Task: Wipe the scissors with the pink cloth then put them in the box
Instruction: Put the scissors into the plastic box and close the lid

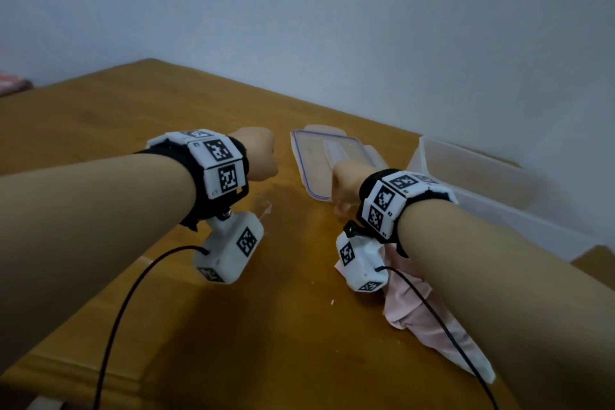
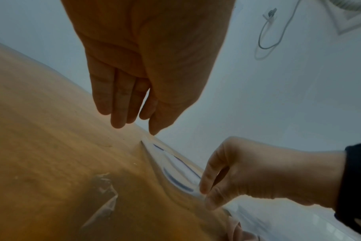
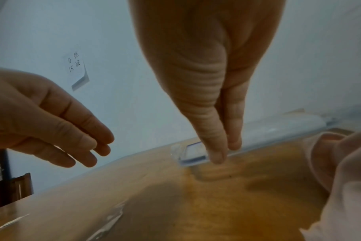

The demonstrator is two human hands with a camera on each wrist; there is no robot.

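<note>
Scissors do not show in any view, so their place cannot be told. The pink cloth (image 1: 429, 316) lies crumpled in soft folds at the lower right of the head view, on the tabletop (image 1: 100, 116) under the right forearm; its thin, slightly sheer fabric fills the right edge of the right wrist view. The box (image 1: 492, 183) is a clear, rigid plastic tub with straight walls, open at the top, standing at the right of the head view near the wall. Its lid (image 1: 319, 160), a flat clear rectangle with rounded corners, side flaps and a thin blue seal line, lies just left of the box in the centre.

The left hand (image 1: 261, 153) hovers over the tabletop left of the lid; in the left wrist view its fingers (image 2: 118, 101) hang straight and close together, holding nothing. The right hand (image 1: 344, 183) is over the near edge of the lid; in the right wrist view thumb and forefinger point down side by side, tips close together at the lid's rim, though whether they pinch it cannot be told.

The tabletop is smooth, glossy, orange-brown wood. A crinkled scrap of clear film (image 1: 264, 206) lies on it below the left hand.
</note>
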